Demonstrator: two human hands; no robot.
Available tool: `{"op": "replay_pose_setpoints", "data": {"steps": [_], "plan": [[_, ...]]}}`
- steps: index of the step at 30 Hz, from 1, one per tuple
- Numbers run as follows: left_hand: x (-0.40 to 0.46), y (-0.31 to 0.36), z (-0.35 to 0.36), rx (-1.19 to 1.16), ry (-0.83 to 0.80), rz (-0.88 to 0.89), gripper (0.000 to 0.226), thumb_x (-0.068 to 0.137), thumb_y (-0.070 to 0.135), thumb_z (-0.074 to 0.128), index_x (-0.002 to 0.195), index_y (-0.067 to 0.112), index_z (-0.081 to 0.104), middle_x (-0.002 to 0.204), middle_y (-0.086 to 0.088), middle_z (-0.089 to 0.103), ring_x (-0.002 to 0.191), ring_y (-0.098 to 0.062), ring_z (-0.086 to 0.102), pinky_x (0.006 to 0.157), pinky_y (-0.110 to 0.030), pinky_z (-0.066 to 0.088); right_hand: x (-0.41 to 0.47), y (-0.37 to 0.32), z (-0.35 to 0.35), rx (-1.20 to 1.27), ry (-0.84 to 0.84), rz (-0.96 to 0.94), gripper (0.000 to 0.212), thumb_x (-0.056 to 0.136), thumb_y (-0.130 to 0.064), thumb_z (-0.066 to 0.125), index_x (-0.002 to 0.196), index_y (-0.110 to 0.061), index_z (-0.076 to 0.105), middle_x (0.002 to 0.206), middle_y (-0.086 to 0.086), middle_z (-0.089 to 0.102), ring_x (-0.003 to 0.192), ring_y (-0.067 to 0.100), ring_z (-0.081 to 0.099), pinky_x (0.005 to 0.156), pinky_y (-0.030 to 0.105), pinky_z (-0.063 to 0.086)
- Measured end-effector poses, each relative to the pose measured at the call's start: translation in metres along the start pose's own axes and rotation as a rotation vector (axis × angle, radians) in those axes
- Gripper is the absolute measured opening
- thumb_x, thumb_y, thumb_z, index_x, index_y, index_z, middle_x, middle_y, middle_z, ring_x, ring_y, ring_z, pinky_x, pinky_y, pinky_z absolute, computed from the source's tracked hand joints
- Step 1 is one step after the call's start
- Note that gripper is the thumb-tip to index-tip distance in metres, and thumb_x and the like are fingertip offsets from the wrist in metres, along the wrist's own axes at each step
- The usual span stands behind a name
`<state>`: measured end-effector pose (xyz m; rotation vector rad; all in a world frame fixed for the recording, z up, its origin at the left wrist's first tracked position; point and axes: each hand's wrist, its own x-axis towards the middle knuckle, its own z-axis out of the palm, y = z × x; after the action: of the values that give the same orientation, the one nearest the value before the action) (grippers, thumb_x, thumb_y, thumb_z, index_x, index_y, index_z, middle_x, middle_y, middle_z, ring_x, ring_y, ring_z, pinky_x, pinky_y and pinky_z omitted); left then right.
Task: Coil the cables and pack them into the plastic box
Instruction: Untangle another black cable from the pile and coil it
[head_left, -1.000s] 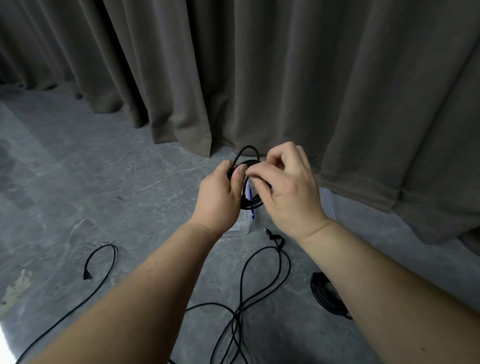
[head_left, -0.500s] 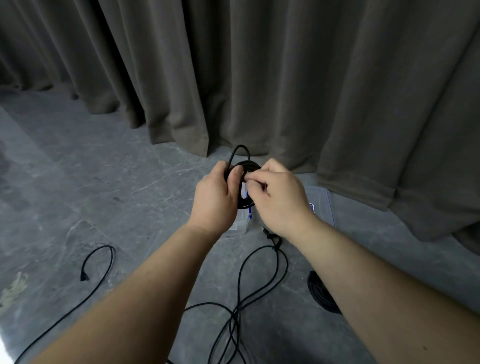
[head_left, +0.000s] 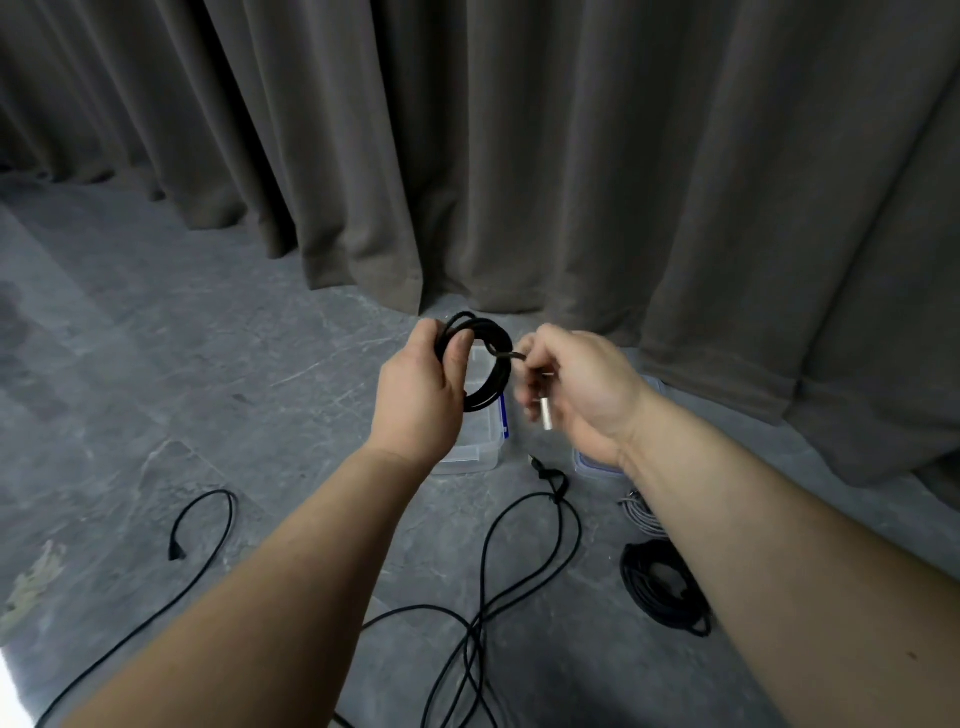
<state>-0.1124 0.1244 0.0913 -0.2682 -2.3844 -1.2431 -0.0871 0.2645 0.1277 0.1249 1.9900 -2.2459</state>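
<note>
Brown curtain (head_left: 571, 156) (pleated) over grey floor (head_left: 156, 364)

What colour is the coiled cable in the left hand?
Black coiled cable, seen in the head view.

Right hand (head_left: 582, 384) now off coil (head_left: 488, 364)

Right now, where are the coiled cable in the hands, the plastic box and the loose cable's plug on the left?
coiled black cable (head_left: 488, 387), head view, lower right arc of the loop.
plastic box (head_left: 470, 460), head view, near clear wall.
loose cable plug (head_left: 176, 552), head view, the connector end.
</note>
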Motion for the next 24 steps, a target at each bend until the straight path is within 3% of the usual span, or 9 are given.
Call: {"op": "replay_pose_setpoints", "data": {"steps": [4,8,12,16,18,21,24], "plan": [[0.001,-0.004,-0.004,0.001,0.025,-0.020,0.022,0.100,0.029,0.048,0.086,0.012,0.048,0.067,0.009,0.052,0.064,-0.014,0.051,0.059,-0.027,0.034,-0.001,-0.004,-0.008,-0.047,-0.019,0.027,0.027,0.086,-0.012,0.036,0.059,-0.018,0.033,0.053,-0.001,0.023,0.040,0.010,0.016,0.044,0.022,0.015],[0.001,-0.005,-0.006,0.019,0.063,-0.021,0.016,0.100,0.027,0.050,0.092,0.014,0.050,0.069,0.012,0.052,0.071,-0.019,0.053,0.061,-0.024,0.032,-0.003,-0.002,-0.012,-0.301,-0.066,-0.047,0.032,0.097,-0.020,0.049,0.069,-0.009,0.056,0.040,-0.007,0.023,0.034,0.006,0.019,0.040,0.017,0.016],[0.002,-0.006,-0.010,0.015,0.105,0.016,0.020,0.100,0.024,0.051,0.109,0.008,0.060,0.087,0.008,0.060,0.080,-0.014,0.056,0.068,-0.019,0.037,-0.006,-0.011,-0.017,-0.111,-0.147,-0.082,0.028,0.098,-0.012,0.044,0.074,-0.005,0.057,0.042,-0.008,0.022,0.037,0.006,0.017,0.041,0.019,0.017],[0.003,-0.004,-0.010,-0.029,0.106,0.016,0.014,0.099,0.021,0.053,0.100,0.014,0.065,0.073,0.014,0.060,0.072,-0.017,0.062,0.071,-0.031,0.050,-0.005,-0.014,-0.018,0.015,-0.100,-0.134,0.030,0.095,-0.007,0.039,0.071,-0.006,0.057,0.045,-0.006,0.024,0.040,0.008,0.020,0.043,0.022,0.020],[0.006,-0.004,-0.012,-0.135,0.102,-0.035,0.012,0.098,0.022,0.054,0.092,0.022,0.064,0.066,0.016,0.058,0.066,-0.012,0.060,0.070,-0.038,0.054,-0.003,-0.011,-0.024,-0.223,-0.018,-0.236,0.029,0.095,-0.008,0.043,0.074,-0.011,0.063,0.053,-0.005,0.039,0.047,0.006,0.034,0.051,0.020,0.028],[0.008,0.004,-0.017,-0.301,0.075,-0.113,0.021,0.100,0.020,0.052,0.081,0.025,0.061,0.055,0.012,0.052,0.054,-0.005,0.051,0.061,-0.033,0.050,0.004,-0.002,-0.038,-0.900,0.154,-0.446,0.021,0.096,-0.016,0.053,0.095,-0.021,0.073,0.086,-0.009,0.053,0.085,0.009,0.047,0.075,0.019,0.033],[0.008,0.021,-0.017,-0.417,0.028,-0.106,0.025,0.101,0.017,0.049,0.079,0.021,0.060,0.056,0.004,0.045,0.048,-0.002,0.044,0.050,-0.021,0.042,0.003,0.004,-0.037,-1.060,0.247,-0.566,0.020,0.094,-0.018,0.056,0.102,-0.018,0.074,0.085,-0.007,0.055,0.090,0.017,0.049,0.077,0.023,0.034]]}}
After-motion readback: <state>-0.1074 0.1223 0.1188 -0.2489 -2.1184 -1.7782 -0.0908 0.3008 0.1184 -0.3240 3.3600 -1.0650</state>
